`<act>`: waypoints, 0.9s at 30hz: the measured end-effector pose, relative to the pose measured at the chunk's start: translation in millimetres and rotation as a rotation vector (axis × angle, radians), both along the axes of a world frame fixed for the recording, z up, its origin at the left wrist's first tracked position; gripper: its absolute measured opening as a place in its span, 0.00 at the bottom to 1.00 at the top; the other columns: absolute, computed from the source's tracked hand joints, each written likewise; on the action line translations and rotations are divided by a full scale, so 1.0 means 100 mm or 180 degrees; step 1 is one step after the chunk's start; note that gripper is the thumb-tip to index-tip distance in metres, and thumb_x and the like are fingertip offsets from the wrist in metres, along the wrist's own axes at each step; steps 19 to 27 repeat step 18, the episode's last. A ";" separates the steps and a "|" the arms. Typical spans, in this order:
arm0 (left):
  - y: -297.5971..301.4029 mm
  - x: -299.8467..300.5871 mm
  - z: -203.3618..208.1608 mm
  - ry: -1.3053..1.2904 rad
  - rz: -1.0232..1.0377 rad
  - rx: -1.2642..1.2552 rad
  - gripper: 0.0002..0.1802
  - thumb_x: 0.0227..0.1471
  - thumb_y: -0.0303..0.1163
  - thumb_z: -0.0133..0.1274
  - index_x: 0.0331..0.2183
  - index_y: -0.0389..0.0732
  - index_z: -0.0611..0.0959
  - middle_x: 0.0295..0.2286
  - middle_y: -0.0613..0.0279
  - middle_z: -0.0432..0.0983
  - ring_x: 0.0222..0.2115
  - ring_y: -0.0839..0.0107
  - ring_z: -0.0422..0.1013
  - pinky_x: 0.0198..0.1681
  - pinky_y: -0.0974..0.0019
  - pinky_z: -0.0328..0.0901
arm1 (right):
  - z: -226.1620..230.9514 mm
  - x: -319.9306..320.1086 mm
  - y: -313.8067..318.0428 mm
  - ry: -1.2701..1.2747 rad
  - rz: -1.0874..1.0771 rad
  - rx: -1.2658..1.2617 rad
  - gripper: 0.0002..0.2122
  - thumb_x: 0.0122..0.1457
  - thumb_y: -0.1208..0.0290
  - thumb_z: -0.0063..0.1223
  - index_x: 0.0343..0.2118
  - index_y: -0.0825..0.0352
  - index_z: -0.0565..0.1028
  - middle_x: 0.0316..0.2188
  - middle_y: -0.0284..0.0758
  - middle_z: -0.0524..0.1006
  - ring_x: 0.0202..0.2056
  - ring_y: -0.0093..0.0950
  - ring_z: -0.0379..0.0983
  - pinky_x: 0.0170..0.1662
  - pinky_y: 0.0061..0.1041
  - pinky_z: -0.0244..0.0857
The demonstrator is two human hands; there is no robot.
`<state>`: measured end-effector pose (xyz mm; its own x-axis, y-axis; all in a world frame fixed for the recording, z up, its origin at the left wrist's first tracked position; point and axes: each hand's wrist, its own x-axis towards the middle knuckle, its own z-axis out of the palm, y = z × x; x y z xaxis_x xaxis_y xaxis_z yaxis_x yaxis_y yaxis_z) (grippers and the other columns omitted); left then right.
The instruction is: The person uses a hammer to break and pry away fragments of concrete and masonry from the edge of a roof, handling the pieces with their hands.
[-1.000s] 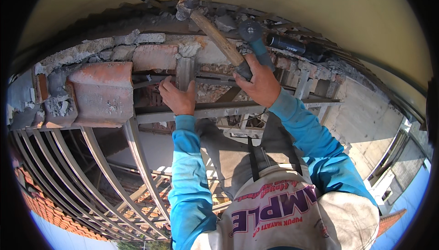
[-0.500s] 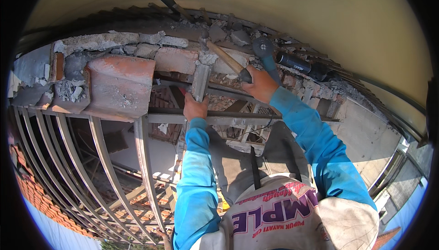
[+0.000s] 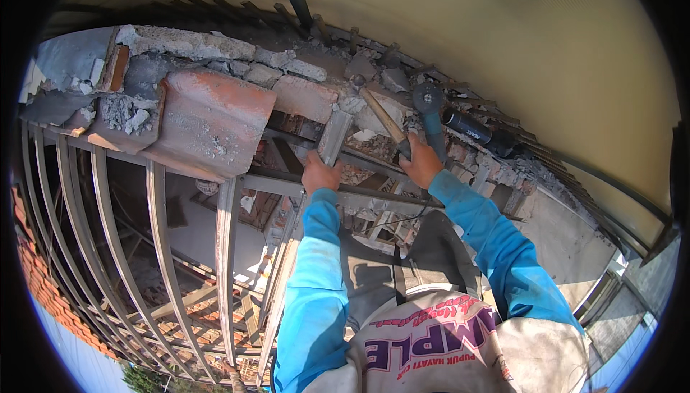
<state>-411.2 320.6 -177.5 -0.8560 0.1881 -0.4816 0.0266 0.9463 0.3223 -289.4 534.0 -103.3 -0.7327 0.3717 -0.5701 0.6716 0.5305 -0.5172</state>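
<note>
My left hand [image 3: 321,175] is closed round the lower end of a grey metal channel [image 3: 335,136], which leans up to the broken masonry edge. In my right hand [image 3: 422,163] is a hammer, gripped by the dark end of its wooden handle [image 3: 384,118]. The hammer's head [image 3: 357,82] lies just beyond the channel's upper end, close to a lump of pale mortar; whether they touch I cannot tell. Past my right hand an angle grinder [image 3: 467,125] rests on the rubble, its round guarded head beside the hammer handle.
A large curved clay tile [image 3: 215,123] with mortar crumbs lies left of my left hand. Broken masonry [image 3: 194,43] runs along the wall top. Metal rafters [image 3: 226,249] with open gaps drop away at left. A yellowish wall or sheet [image 3: 467,19] rises at the far side.
The view has shifted, moving the wall and tile rightward in the picture. Relative to the channel, the hammer head has moved right. Both hands keep their grips.
</note>
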 end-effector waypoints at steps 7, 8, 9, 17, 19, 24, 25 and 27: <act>-0.06 -0.04 0.00 -0.0198 -0.0034 0.0013 0.32 0.38 0.44 0.65 0.40 0.37 0.69 0.39 0.45 0.74 0.38 0.46 0.73 0.40 0.48 0.69 | 0.37 -0.33 -0.07 0.1042 0.0464 0.0414 0.20 0.48 0.72 0.61 0.44 0.64 0.67 0.28 0.49 0.75 0.31 0.52 0.73 0.34 0.45 0.67; -0.07 -0.04 -0.01 -0.0220 -0.0022 -0.0011 0.32 0.38 0.44 0.65 0.40 0.37 0.69 0.40 0.45 0.73 0.38 0.46 0.73 0.40 0.48 0.69 | 0.38 -0.39 -0.05 0.1305 0.0644 0.0483 0.20 0.48 0.72 0.62 0.44 0.64 0.67 0.28 0.49 0.76 0.31 0.51 0.74 0.34 0.45 0.67; -0.08 -0.04 -0.02 -0.0242 -0.0026 -0.0032 0.33 0.38 0.44 0.65 0.41 0.37 0.69 0.40 0.45 0.73 0.38 0.45 0.73 0.40 0.48 0.69 | 0.38 -0.45 -0.01 0.1566 0.0809 0.0556 0.20 0.48 0.72 0.62 0.44 0.64 0.67 0.28 0.48 0.76 0.31 0.50 0.74 0.33 0.45 0.68; -0.02 -0.10 -0.03 -0.0318 -0.0150 -0.0096 0.43 0.40 0.48 0.64 0.53 0.37 0.65 0.43 0.45 0.73 0.41 0.50 0.74 0.44 0.50 0.69 | -0.27 -1.08 0.75 -0.0447 0.0984 0.1213 0.31 0.49 0.66 0.63 0.56 0.59 0.62 0.42 0.46 0.76 0.38 0.44 0.76 0.38 0.41 0.71; -0.05 -0.07 -0.08 -0.0356 -0.0158 -0.0140 0.48 0.40 0.49 0.64 0.57 0.37 0.63 0.44 0.45 0.73 0.42 0.51 0.73 0.45 0.50 0.68 | -0.12 -1.13 0.78 -0.0538 0.0795 0.1019 0.32 0.49 0.66 0.63 0.58 0.58 0.61 0.43 0.47 0.76 0.39 0.43 0.76 0.39 0.40 0.71; -0.05 -0.07 -0.08 -0.0356 -0.0158 -0.0140 0.48 0.40 0.49 0.64 0.57 0.37 0.63 0.44 0.45 0.73 0.42 0.51 0.73 0.45 0.50 0.68 | -0.12 -1.13 0.78 -0.0538 0.0795 0.1019 0.32 0.49 0.66 0.63 0.58 0.58 0.61 0.43 0.47 0.76 0.39 0.43 0.76 0.39 0.40 0.71; -0.05 -0.07 -0.08 -0.0356 -0.0158 -0.0140 0.48 0.40 0.49 0.64 0.57 0.37 0.63 0.44 0.45 0.73 0.42 0.51 0.73 0.45 0.50 0.68 | -0.12 -1.13 0.78 -0.0538 0.0795 0.1019 0.32 0.49 0.66 0.63 0.58 0.58 0.61 0.43 0.47 0.76 0.39 0.43 0.76 0.39 0.40 0.71; -0.05 -0.07 -0.08 -0.0356 -0.0158 -0.0140 0.48 0.40 0.49 0.64 0.57 0.37 0.63 0.44 0.45 0.73 0.42 0.51 0.73 0.45 0.50 0.68 | -0.12 -1.13 0.78 -0.0538 0.0795 0.1019 0.32 0.49 0.66 0.63 0.58 0.58 0.61 0.43 0.47 0.76 0.39 0.43 0.76 0.39 0.40 0.71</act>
